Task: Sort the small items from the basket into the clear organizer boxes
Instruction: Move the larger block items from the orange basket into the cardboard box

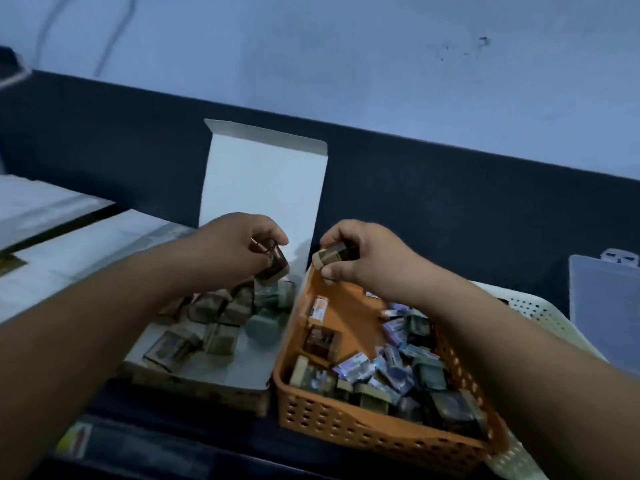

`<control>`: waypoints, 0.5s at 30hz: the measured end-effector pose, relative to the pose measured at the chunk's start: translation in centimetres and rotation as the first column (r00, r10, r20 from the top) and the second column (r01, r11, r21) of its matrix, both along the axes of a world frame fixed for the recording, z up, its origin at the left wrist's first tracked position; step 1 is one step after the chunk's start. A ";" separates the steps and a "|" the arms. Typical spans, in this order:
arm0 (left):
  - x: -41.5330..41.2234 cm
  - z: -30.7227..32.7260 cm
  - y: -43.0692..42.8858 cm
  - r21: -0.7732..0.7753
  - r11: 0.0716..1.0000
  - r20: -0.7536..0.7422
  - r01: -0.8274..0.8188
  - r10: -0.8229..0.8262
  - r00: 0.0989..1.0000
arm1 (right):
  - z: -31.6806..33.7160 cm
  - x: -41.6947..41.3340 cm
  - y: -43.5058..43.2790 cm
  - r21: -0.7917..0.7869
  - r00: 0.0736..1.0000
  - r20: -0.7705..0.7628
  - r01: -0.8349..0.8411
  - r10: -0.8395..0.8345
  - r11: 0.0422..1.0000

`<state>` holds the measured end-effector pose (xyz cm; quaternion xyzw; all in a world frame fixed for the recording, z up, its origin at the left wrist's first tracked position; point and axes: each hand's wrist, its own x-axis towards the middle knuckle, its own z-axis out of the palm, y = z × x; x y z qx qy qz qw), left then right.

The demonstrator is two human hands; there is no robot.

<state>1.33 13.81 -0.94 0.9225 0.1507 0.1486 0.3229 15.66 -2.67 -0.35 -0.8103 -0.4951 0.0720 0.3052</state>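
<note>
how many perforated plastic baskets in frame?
2. The orange perforated plastic basket sits centre-right, holding small packets. The cream perforated plastic basket shows to its right and below it, largely hidden behind the orange one.

Left hand [239, 244] holds dark packet [275, 264] over carton [263, 181]; right hand [362, 252] pinches tan packet [325, 259] over basket [346, 431]

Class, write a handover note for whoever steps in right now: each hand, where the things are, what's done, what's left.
The left hand grips a brown packet above the white box. The right hand pinches a tan packet over the far corner of the basket.
Done: a pile of packets lies in the white box.
Left: the basket holds many unsorted packets. The contents of the clear box, far right, cannot be seen.
</note>
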 end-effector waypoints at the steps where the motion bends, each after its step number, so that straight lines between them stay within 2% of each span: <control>1: -0.8 -0.3 0.8 0.039 0.998 0.004 -0.053 0.053 0.999 | -0.1 -0.6 1.5 -0.017 0.999 -0.001 -0.036 0.036 0.999; 4: -2.7 -1.5 2.7 0.176 0.972 -0.018 -0.157 0.163 0.986 | -0.9 -2.2 5.1 -0.080 0.991 0.001 -0.131 0.131 0.988; 8: -4.0 -3.6 4.5 0.350 0.916 -0.047 -0.199 0.229 0.972 | -2.3 -3.4 8.1 -0.160 0.981 0.054 -0.177 0.187 0.971; 10: -4.4 -4.6 4.9 0.366 0.912 -0.093 -0.187 0.236 0.967 | -2.9 -3.6 8.9 -0.208 0.977 0.085 -0.173 0.194 0.963; 13: -4.6 -5.1 4.7 0.294 0.944 -0.133 -0.150 0.196 0.972 | -3.2 -3.7 8.9 -0.275 0.970 0.119 -0.171 0.210 0.946; 15: -4.3 -4.9 4.3 0.322 0.941 -0.137 -0.107 0.158 0.978 | -3.1 -3.4 8.3 -0.302 0.966 0.132 -0.173 0.221 0.938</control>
